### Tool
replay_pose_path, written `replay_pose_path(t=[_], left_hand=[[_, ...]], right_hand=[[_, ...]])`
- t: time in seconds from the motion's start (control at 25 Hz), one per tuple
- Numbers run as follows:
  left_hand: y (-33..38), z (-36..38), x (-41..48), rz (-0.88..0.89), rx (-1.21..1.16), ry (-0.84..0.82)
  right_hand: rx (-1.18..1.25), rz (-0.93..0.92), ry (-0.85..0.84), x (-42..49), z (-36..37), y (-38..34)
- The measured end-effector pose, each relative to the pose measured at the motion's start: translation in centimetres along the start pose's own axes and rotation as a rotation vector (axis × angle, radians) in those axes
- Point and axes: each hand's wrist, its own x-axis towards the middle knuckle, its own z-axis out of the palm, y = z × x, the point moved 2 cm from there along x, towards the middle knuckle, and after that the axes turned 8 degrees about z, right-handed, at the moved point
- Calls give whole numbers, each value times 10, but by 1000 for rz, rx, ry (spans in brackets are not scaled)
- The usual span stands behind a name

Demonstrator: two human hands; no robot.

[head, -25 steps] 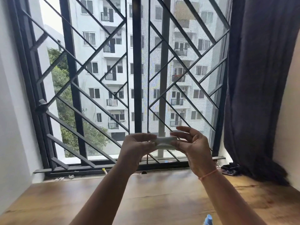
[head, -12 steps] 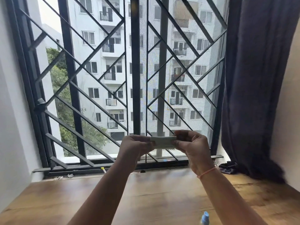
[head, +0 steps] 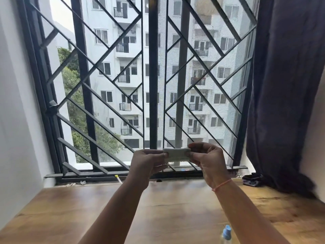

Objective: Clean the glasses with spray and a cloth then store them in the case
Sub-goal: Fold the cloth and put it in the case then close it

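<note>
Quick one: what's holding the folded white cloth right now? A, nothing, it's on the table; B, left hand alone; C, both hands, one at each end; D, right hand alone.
C: the left hand and the right hand each pinch one end of the white cloth, held above the table.

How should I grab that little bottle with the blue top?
Probably from the side, round the clear part of the bottle just under its blue cap: it looks upright, the cap is narrow, and the rest is out of view.
</note>
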Motion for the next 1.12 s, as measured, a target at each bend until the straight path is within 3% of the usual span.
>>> replay_pose_path(t=[0.56, 0.8, 1.12], left_hand=[[-68, -112, -56, -100, -35, 452], [-86, -140, -71, -146, -103, 536], [-107, -154, -89, -182, -187, 658]], right_hand=[[-147, 346, -356, -12, 88, 113], [14, 614, -527, -31, 106, 155], [-193, 564, -474, -42, 123, 187]])
